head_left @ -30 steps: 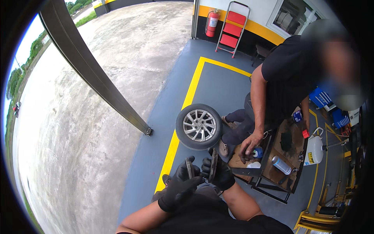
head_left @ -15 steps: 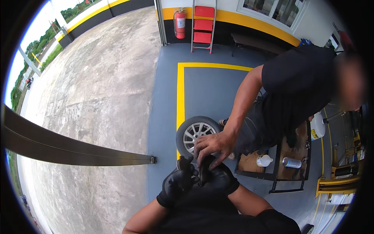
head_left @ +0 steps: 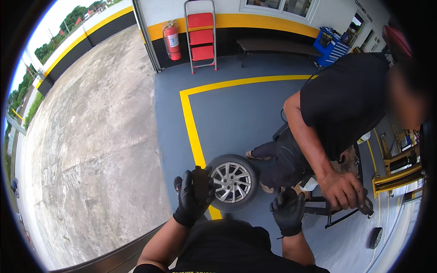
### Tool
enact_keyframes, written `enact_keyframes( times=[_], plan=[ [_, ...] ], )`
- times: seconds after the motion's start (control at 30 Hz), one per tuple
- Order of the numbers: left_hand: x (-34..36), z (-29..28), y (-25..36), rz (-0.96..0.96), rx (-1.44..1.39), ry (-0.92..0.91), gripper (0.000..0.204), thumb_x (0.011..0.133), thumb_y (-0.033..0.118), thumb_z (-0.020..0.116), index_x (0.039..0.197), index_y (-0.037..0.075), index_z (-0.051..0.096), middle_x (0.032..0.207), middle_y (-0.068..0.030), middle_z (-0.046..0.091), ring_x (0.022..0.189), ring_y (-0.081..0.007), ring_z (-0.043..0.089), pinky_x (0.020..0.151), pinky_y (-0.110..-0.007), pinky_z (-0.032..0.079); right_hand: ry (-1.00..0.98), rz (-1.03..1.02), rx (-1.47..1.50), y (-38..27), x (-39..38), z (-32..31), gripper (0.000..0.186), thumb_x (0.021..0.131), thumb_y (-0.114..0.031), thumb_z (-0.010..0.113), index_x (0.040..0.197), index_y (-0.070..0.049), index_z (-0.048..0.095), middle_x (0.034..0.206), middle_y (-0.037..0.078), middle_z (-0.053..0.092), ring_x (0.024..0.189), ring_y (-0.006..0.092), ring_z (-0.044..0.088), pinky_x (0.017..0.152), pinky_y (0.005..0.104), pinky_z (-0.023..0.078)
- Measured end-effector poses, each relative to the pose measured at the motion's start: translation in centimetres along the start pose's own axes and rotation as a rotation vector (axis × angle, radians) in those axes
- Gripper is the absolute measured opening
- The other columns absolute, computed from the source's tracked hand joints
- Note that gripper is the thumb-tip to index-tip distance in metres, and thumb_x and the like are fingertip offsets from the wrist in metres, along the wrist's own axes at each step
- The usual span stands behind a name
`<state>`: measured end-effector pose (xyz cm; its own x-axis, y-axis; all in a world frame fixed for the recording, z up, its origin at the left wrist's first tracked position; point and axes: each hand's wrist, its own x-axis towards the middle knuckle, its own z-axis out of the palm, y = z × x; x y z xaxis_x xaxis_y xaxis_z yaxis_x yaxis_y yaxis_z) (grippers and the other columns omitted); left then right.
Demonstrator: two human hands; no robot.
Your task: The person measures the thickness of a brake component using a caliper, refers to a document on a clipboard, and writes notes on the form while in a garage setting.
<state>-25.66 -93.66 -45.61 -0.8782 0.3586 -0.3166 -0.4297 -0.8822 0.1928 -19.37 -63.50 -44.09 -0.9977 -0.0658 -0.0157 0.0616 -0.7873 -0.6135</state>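
Note:
Black gloves cover both my hands. My left hand is closed round a dark, flat brake pad, held upright in front of the wheel. To the right, my right hand is raised with its fingers loosely bent and apart, and nothing shows in it. A co-worker in a dark shirt leans in from the right. The co-worker's bare hand grips another dark piece, seemingly a brake pad, beyond my right hand.
The wheel lies on the grey floor by a yellow line. A low cart stands partly behind the co-worker's arm. Along the far wall are a fire extinguisher, a red step ladder, a bench and a blue tool cabinet.
The co-worker's hand has left my right hand and moved right with a dark piece. My hands have drawn apart, the left one keeping its brake pad. The view has swung right.

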Motion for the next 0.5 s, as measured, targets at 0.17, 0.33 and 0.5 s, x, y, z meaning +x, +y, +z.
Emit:
enact_keyframes(
  times=[0.17,0.33,0.5],
  plan=[
    [9.1,0.4,8.3,-0.176,0.065,-0.182,0.065,0.101,0.059,0.041,0.136,0.004,0.051,0.097,-0.0091,0.062,0.070,-0.0207,0.060,0.055,-0.030,0.048,0.033,-0.170,-0.809,10.0,10.9,5.4,0.032,0.098,-0.021,0.062,0.125,-0.003,0.061,0.110,0.011,0.064,0.103,0.0245,0.064,0.091,0.0376,0.051],
    [15.2,2.0,18.8,-0.204,0.243,-0.251,0.066,0.104,0.052,0.042,0.149,0.004,0.037,0.113,-0.0108,0.061,0.091,-0.0242,0.062,0.075,-0.034,0.052,-0.109,-0.484,-1.180,16.2,25.5,16.3,0.036,0.090,-0.005,0.071,0.125,0.000,0.060,0.122,0.016,0.061,0.110,0.0260,0.065,0.094,0.0358,0.052],
    [23.2,5.0,27.7,0.015,0.865,-0.288,0.066,0.105,0.049,0.041,0.153,0.005,0.030,0.125,-0.0100,0.055,0.109,-0.0241,0.059,0.096,-0.038,0.048,-0.066,-0.409,-1.149,17.7,37.2,19.8,0.054,0.086,-0.004,0.076,0.134,-0.001,0.052,0.131,0.019,0.055,0.120,0.0323,0.059,0.097,0.0396,0.051]
  ],
)
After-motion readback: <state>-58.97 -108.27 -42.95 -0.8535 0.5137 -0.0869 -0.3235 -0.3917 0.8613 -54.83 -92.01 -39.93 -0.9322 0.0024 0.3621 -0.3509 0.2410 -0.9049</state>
